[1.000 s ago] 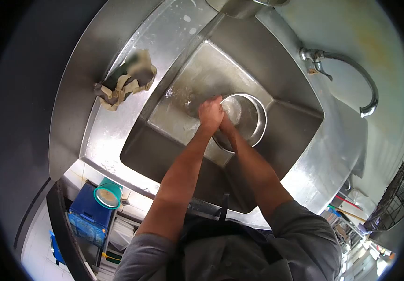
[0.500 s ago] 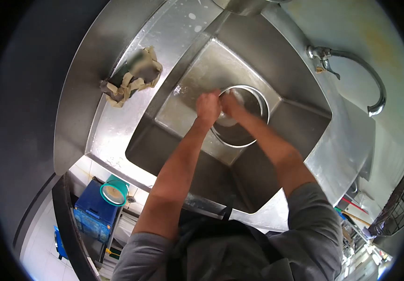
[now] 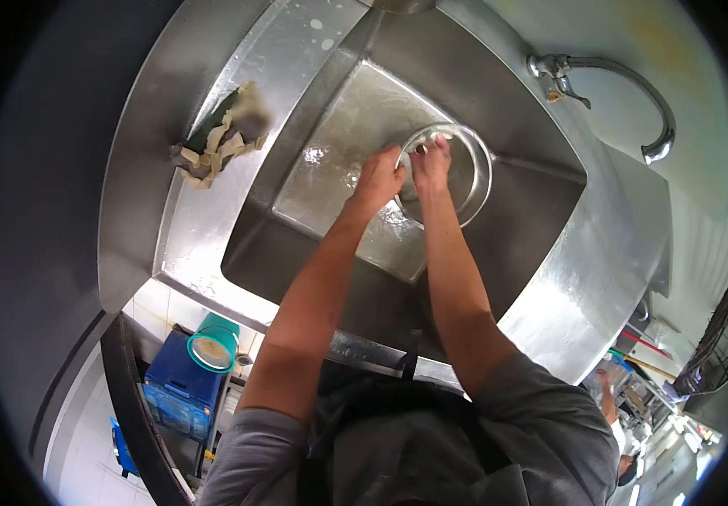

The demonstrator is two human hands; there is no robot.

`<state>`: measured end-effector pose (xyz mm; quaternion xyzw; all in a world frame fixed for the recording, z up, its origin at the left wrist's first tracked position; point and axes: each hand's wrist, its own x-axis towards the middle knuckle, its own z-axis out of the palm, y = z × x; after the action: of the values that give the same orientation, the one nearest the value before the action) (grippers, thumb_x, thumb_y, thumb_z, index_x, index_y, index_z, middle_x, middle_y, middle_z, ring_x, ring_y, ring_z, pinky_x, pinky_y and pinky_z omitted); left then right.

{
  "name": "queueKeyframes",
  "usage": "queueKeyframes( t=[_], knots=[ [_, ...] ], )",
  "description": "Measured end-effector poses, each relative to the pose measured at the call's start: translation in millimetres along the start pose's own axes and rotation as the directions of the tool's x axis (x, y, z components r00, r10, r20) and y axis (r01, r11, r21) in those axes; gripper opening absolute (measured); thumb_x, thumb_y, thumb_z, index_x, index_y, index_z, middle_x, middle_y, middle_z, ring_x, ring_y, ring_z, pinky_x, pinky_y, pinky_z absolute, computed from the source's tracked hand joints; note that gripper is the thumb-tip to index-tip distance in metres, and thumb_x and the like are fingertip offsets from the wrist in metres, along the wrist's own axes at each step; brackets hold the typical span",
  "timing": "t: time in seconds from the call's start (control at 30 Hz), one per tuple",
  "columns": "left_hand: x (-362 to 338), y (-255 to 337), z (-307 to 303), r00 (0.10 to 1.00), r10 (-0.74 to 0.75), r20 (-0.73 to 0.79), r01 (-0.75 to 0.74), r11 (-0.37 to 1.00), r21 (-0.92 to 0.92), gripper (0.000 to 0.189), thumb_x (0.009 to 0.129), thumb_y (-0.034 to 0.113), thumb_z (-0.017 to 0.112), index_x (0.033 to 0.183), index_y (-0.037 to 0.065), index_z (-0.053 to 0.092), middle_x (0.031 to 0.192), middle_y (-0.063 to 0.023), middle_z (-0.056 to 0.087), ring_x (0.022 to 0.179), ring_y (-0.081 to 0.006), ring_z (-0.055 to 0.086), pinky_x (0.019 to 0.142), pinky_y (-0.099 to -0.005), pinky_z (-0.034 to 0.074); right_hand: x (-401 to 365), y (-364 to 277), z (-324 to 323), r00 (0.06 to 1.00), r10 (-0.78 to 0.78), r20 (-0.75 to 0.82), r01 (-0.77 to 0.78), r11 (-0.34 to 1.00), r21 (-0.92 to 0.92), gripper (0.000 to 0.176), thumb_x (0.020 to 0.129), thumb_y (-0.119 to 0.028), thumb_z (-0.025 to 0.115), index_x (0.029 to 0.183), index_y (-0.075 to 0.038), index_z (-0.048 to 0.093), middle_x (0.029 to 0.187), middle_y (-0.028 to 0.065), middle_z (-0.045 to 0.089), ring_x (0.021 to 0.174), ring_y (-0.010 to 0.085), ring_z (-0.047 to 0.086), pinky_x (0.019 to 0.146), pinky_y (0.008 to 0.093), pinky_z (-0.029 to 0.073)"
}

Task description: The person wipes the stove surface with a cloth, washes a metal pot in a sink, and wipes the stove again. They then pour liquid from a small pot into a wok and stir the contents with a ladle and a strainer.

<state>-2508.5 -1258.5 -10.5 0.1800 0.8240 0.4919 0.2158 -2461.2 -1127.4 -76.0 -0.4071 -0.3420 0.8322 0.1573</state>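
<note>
A round metal pot [image 3: 484, 181] sits tilted in the sink basin [image 3: 339, 126]. Its near-left rim is gripped by my left hand [image 3: 378, 179], with the fingers closed over the edge. My right hand [image 3: 431, 164] is inside the pot, near its far wall, with the fingers curled. Something pale shows at those fingertips, too small to make out. Water with bright ripples lies on the basin floor around the pot.
A chrome faucet [image 3: 663, 110] is mounted on the right wall. Crumpled brown paper [image 3: 227, 139] with dark matter lies on the left ledge. Below left are a teal bucket [image 3: 227, 333] and a blue crate [image 3: 180, 384]. Another person's arm [image 3: 607, 396] shows at lower right.
The pot is more tilted than before. My right hand has turned and moved slightly up and right inside it, while the left stays at the rim. A person has appeared at lower right.
</note>
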Motion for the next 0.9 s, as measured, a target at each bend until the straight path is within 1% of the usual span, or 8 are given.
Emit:
queueKeyframes(
  t=[0.17, 0.3, 0.37, 0.47, 0.67, 0.73, 0.8, 0.9],
  knots=[
    [3, 0, -21, 0.999, -0.034, -0.005, 0.033, 0.997, -0.067, 0.022, 0.076, 0.006, 0.06, 0.096, -0.003, 0.059, 0.092, -0.0272, 0.063, 0.091, -0.0454, 0.061, 0.075, -0.047, 0.05, -7, 2, 24, 0.984, -0.014, 0.179, 0.109, 0.839, -0.532, 0.021, 0.085, 0.007, 0.053, 0.101, -0.005, 0.06, 0.088, 0.004, 0.059, 0.081, 0.0154, 0.057, 0.07, 0.0317, 0.051],
    [10, -4, -16, 0.994, -0.06, 0.087, 0.05, 0.992, 0.12, 0.026, 0.07, 0.006, 0.064, 0.093, -0.004, 0.057, 0.092, -0.0288, 0.063, 0.092, -0.0456, 0.061, 0.075, -0.0482, 0.05, 40, -7, 40, 0.942, -0.312, -0.123, 0.277, 0.931, -0.239, 0.012, 0.078, 0.006, 0.055, 0.084, -0.004, 0.056, 0.08, 0.0032, 0.055, 0.067, 0.0205, 0.055, 0.062, 0.0359, 0.048],
    [23, -28, -20, 0.999, 0.028, 0.022, -0.031, 0.991, 0.131, 0.028, 0.066, 0.008, 0.069, 0.089, -0.003, 0.057, 0.091, -0.0283, 0.063, 0.089, -0.0464, 0.062, 0.076, -0.0502, 0.05, -14, -9, 61, 0.972, -0.133, 0.194, 0.232, 0.682, -0.693, 0.017, 0.074, 0.008, 0.057, 0.086, -0.004, 0.057, 0.079, 0.0061, 0.055, 0.067, 0.0255, 0.056, 0.06, 0.0377, 0.047],
    [31, -18, -64, 0.992, 0.122, 0.018, -0.123, 0.986, 0.115, 0.028, 0.066, 0.005, 0.07, 0.09, -0.001, 0.057, 0.093, -0.0278, 0.063, 0.091, -0.0446, 0.062, 0.078, -0.0494, 0.05, -30, -49, 51, 0.632, -0.108, 0.767, 0.761, -0.1, -0.641, 0.024, 0.07, 0.008, 0.06, 0.089, -0.005, 0.059, 0.087, 0.0103, 0.057, 0.079, 0.0301, 0.058, 0.067, 0.0394, 0.048],
    [-22, -48, -28, 0.91, -0.258, -0.323, 0.309, 0.944, 0.117, 0.017, 0.066, -0.002, 0.066, 0.076, 0.003, 0.053, 0.061, -0.0132, 0.053, 0.057, -0.0354, 0.054, 0.06, -0.0436, 0.047, 8, -79, 5, 0.6, 0.49, 0.632, 0.67, -0.74, -0.062, 0.021, 0.079, -0.011, 0.059, 0.099, -0.008, 0.066, 0.115, 0.0126, 0.057, 0.098, 0.032, 0.057, 0.082, 0.0429, 0.048],
    [-20, -42, -7, 0.864, -0.246, -0.44, 0.242, 0.968, -0.065, 0.019, 0.064, -0.003, 0.061, 0.067, 0.003, 0.043, 0.057, -0.0108, 0.042, 0.054, -0.0289, 0.042, 0.055, -0.0393, 0.041, -31, -16, -25, 0.936, 0.054, 0.348, 0.307, -0.606, -0.733, 0.023, 0.087, -0.017, 0.053, 0.101, -0.007, 0.069, 0.111, 0.0157, 0.059, 0.09, 0.0327, 0.06, 0.077, 0.0469, 0.05],
    [-9, -50, 12, 0.856, -0.097, -0.508, 0.033, 0.991, -0.132, 0.024, 0.063, -0.004, 0.057, 0.062, 0.002, 0.034, 0.056, -0.0113, 0.033, 0.054, -0.0198, 0.03, 0.05, -0.0361, 0.033, -24, 90, -101, 0.656, 0.56, 0.507, 0.705, -0.694, -0.145, 0.024, 0.09, -0.017, 0.055, 0.102, -0.001, 0.067, 0.101, 0.0178, 0.064, 0.083, 0.0332, 0.064, 0.071, 0.0462, 0.05],
    [-15, -34, 5, 0.926, -0.074, -0.37, 0.054, 0.997, -0.063, 0.022, 0.064, -0.005, 0.056, 0.062, 0.002, 0.035, 0.057, -0.0121, 0.031, 0.054, -0.0176, 0.03, 0.05, -0.0366, 0.034, -72, 102, -49, 0.919, 0.25, 0.305, 0.238, 0.266, -0.934, 0.02, 0.087, -0.015, 0.058, 0.097, 0.0, 0.066, 0.094, 0.0148, 0.066, 0.079, 0.0318, 0.061, 0.072, 0.042, 0.048]
  ],
)
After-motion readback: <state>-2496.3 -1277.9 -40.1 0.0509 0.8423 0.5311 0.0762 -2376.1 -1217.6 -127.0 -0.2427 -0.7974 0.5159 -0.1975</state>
